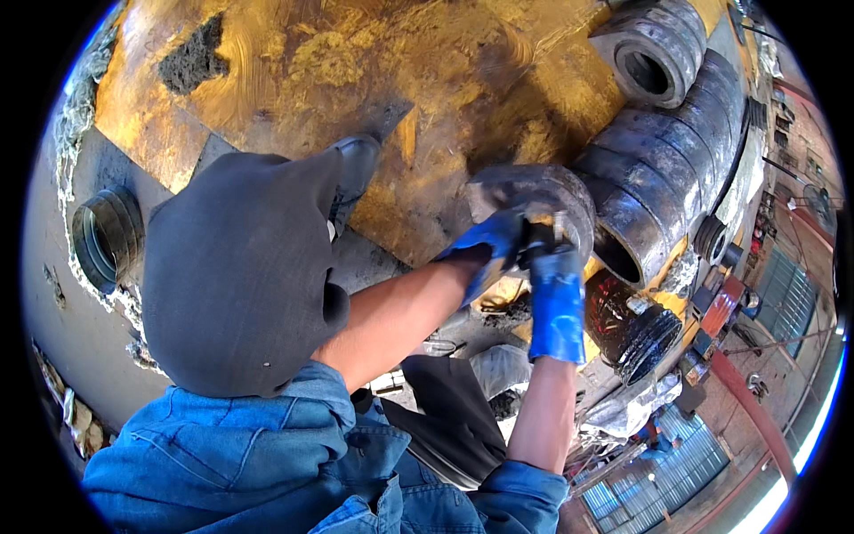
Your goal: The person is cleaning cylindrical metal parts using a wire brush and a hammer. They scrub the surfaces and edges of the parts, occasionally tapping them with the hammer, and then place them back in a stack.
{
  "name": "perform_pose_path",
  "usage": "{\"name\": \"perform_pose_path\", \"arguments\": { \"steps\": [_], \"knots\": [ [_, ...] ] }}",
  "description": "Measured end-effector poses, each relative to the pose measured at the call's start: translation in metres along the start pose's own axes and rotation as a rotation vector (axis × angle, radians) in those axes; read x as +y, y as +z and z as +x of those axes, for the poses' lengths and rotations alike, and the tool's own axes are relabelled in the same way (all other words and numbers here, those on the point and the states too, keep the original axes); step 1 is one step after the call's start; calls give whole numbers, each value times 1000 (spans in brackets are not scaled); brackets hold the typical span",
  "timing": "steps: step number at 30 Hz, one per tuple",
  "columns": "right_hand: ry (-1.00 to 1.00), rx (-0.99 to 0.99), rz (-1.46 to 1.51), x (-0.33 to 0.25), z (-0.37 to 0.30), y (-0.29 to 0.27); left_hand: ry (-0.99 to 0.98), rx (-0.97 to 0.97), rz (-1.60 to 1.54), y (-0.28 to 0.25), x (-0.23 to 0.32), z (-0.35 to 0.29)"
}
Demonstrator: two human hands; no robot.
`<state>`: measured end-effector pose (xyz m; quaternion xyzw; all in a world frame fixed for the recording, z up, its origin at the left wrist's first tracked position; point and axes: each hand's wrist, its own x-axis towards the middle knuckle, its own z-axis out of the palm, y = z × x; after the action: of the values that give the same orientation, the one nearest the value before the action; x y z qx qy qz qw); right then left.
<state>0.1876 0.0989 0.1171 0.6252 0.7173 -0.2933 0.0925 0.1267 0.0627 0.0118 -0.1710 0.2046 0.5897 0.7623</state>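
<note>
Both my hands wear blue gloves and meet at a thick grey metal ring (498, 189) standing a little ahead of me, right of centre. My left hand (491, 247) reaches in from the left against the ring's near side, its fingers bent and blurred. Close beside it, my right hand (553, 276) is closed, with dark, smeared fingers at the ring's opening. Something small and dark may be in that hand, but I cannot make it out. My bent left leg (236, 276) in dark trousers fills the left middle, its dark boot (358, 165) on the floor.
A row of dark metal rings (676, 160) lies right of the ring, with another ring-shaped piece (658, 53) beyond. A stained brown bucket (623, 325) stands by my right glove. Far left lies a hollow metal cylinder (107, 236). Yellow stains cover the floor (356, 80) ahead.
</note>
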Motion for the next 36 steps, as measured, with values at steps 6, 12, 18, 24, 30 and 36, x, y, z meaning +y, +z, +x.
{"name": "perform_pose_path", "arguments": {
  "steps": [6,12,18,24,30,36],
  "knots": [
    [207,62,323,28,-4,14,68,118,-2,-17,-38,26],
    [27,-17,427,45,-18,11,-36,144,-163,-2,-43,22],
    [524,255,1077,141,-43,-58,-133,151,-134,73,-99,45],
    [547,320,1159,164,-44,-63,-55,-15,-193,80,-131,64],
    [289,220,668,138,-32,-84,-165,-59,-119,98,-98,50],
    [244,282,610,143,-31,-78,-139,-73,-81,94,-103,52]
  ]
}}
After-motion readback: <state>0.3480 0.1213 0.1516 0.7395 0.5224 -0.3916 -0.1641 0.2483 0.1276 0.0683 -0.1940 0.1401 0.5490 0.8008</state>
